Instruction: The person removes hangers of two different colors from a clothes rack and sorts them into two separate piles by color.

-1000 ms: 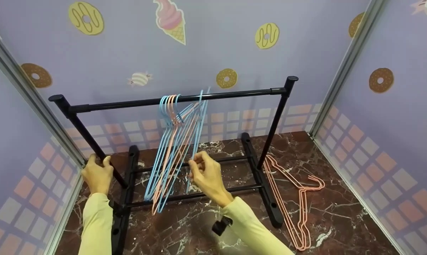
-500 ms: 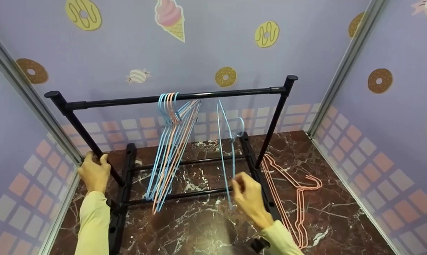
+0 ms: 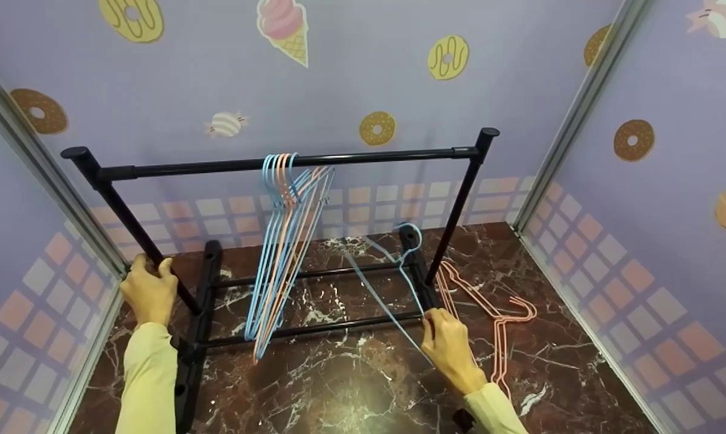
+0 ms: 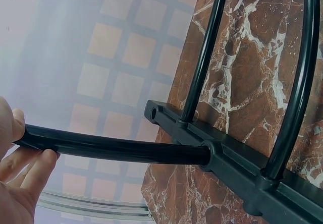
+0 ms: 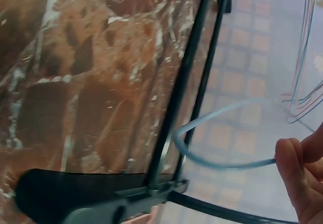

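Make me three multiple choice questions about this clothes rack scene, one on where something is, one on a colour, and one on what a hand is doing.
1. Where do the pink hangers off the rack lie?
A. On the marble floor right of the rack
B. On the top rail
C. In the left hand

2. What colour is the hanger that the right hand holds?
A. Black
B. Light blue
C. Yellow

3. What is the left hand doing?
A. Hanging open in the air
B. Lying flat on the floor
C. Gripping the rack's black side post

Answers: 1 A, they rest on the floor beside the rack's right foot. 2 B, the wire at the fingers is light blue. 3 C, its fingers curl round the post.
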Available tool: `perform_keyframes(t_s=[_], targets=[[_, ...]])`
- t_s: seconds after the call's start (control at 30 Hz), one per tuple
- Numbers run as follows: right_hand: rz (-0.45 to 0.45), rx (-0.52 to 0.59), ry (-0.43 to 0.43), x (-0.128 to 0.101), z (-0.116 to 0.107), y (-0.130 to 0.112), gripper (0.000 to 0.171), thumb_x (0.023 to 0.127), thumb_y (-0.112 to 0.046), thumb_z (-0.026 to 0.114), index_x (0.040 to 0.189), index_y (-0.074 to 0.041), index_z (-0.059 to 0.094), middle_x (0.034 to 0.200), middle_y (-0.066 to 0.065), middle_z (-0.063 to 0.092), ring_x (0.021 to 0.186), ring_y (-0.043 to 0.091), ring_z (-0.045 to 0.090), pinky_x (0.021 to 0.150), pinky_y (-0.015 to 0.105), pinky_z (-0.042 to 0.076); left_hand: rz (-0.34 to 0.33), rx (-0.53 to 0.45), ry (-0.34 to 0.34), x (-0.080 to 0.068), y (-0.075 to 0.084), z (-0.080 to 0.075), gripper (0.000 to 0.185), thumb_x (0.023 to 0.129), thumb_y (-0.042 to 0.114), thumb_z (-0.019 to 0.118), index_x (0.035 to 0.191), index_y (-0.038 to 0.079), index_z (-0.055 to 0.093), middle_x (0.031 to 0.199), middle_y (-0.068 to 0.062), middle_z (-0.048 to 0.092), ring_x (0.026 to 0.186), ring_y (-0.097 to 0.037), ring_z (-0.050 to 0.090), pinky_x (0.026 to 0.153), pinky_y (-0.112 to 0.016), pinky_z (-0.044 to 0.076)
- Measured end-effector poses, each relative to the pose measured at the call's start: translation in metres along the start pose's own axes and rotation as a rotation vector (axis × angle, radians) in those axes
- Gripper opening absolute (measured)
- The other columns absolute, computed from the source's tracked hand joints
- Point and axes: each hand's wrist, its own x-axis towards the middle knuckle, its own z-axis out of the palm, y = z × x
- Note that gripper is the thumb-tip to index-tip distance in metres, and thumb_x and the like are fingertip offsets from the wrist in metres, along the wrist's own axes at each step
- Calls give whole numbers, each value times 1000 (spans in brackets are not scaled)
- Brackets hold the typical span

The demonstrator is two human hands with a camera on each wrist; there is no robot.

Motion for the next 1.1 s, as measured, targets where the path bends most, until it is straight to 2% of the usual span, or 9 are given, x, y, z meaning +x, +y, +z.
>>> perform_keyframes(t_s=[0.23, 0.43, 0.63, 0.8, 1.1], targets=[[-38, 40, -104, -14, 6, 4, 14, 69, 7, 73, 77, -3, 70, 68, 5, 67, 56, 23, 65, 55, 37, 53, -5, -4, 0, 1, 0, 0, 31, 96, 17, 64, 115, -7, 59, 109, -41, 65, 107, -66, 52, 99, -65, 38], [-112, 186, -343, -34, 10, 3, 15, 68, 7, 71, 78, -4, 73, 71, 3, 71, 59, 15, 66, 57, 30, 54, -10, -7, -1, 0, 0, 0, 31, 96, 17, 64, 115, -7, 59, 110, -42, 64, 107, -67, 51, 99, -65, 37], [-151, 229, -537, -54, 11, 8, 14, 68, 1, 73, 74, -12, 71, 67, -5, 68, 57, 5, 57, 52, 24, 46, -10, -2, -8, 0, 0, 0, 31, 97, 18, 63, 116, -7, 59, 111, -42, 64, 109, -67, 51, 99, -66, 38], [-132, 221, -570, -62, 14, 12, 14, 67, -2, 73, 69, -15, 68, 64, -6, 66, 56, 2, 53, 51, 22, 43, -8, -2, -8, 1, -1, -1, 31, 97, 18, 63, 116, -6, 60, 112, -41, 64, 109, -67, 51, 98, -66, 38], [-131, 213, -507, -73, 18, 17, 11, 63, 0, 76, 67, -9, 70, 65, -4, 58, 56, 3, 53, 52, 18, 44, -24, -3, -18, 2, -2, -1, 32, 98, 19, 63, 118, -5, 59, 114, -41, 64, 110, -67, 51, 99, -67, 38]])
